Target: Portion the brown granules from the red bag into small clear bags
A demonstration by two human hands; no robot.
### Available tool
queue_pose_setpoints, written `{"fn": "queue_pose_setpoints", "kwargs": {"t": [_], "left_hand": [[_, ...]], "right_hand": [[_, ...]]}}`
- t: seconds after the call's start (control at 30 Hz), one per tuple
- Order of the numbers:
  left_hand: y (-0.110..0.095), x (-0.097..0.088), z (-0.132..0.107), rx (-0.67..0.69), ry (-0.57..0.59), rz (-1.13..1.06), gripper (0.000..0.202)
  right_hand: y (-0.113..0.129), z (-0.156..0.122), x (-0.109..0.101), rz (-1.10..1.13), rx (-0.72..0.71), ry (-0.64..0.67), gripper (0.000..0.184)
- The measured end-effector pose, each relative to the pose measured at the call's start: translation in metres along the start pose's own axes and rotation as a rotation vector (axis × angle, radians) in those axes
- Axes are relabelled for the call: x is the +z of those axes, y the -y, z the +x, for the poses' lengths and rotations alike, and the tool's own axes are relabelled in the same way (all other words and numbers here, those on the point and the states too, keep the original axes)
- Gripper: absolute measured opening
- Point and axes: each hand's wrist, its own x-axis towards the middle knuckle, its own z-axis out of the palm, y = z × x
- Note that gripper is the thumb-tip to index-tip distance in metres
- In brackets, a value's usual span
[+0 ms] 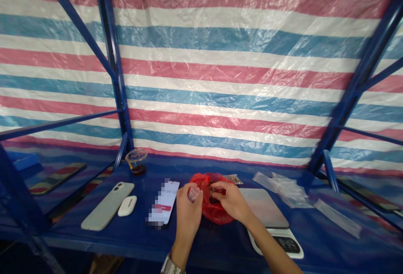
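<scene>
A red plastic bag [217,215] stands with its mouth open on the blue shelf, with small brown dried pieces [214,180] inside. My right hand [228,198] reaches into its mouth, thumb and fingers pinched together among the pieces; what they grip is too small to make out. At the bag's left side, my left hand [189,206] is closed around a small clear plastic bag [193,193], part of which sticks out between thumb and fingers. Just behind the red bag lies a small clear bag with brown contents [233,179].
Right of the red bag sits a digital scale [267,209], with clear plastic bags [289,190] beyond it. To the left are a lit phone [165,202], a white earphone case [127,206], a pale phone [108,206] and a lidded cup [137,167]. Blue posts [115,64] frame a striped tarp [220,72].
</scene>
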Motion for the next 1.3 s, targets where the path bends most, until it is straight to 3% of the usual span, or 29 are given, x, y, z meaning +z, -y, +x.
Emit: {"fn": "queue_pose_setpoints", "kwargs": {"t": [0.07, 0.13, 0.3, 0.5, 0.67, 0.87, 1.1, 1.3], "left_hand": [[-0.005, -0.008, -0.002, 0.109, -0.013, 0.144, 0.026], [-0.010, -0.014, -0.005, 0.161, 0.057, 0.235, 0.032], [-0.008, -0.013, -0.007, 0.107, 0.162, 0.329, 0.042], [-0.009, -0.011, -0.011, 0.229, 0.259, 0.382, 0.040], [-0.016, -0.009, -0.019, 0.322, 0.349, 0.387, 0.040], [-0.012, -0.004, -0.021, 0.272, 0.387, 0.339, 0.040], [-0.010, -0.004, -0.018, 0.186, 0.352, 0.297, 0.032], [-0.016, -0.007, -0.018, 0.213, 0.363, 0.300, 0.031]], "right_hand": [[-0.003, -0.004, -0.001, 0.045, 0.005, -0.054, 0.026], [-0.005, -0.010, -0.003, 0.072, 0.011, -0.108, 0.025], [0.009, -0.025, -0.010, 0.114, -0.013, -0.193, 0.026], [0.046, -0.041, -0.005, 0.033, -0.109, -0.097, 0.025], [0.055, -0.048, 0.004, -0.050, -0.138, -0.089, 0.032], [0.046, -0.046, 0.003, 0.003, -0.200, -0.115, 0.035], [0.045, -0.048, -0.004, -0.073, -0.387, -0.033, 0.071], [0.053, -0.049, -0.003, -0.025, -0.426, -0.059, 0.069]]}}
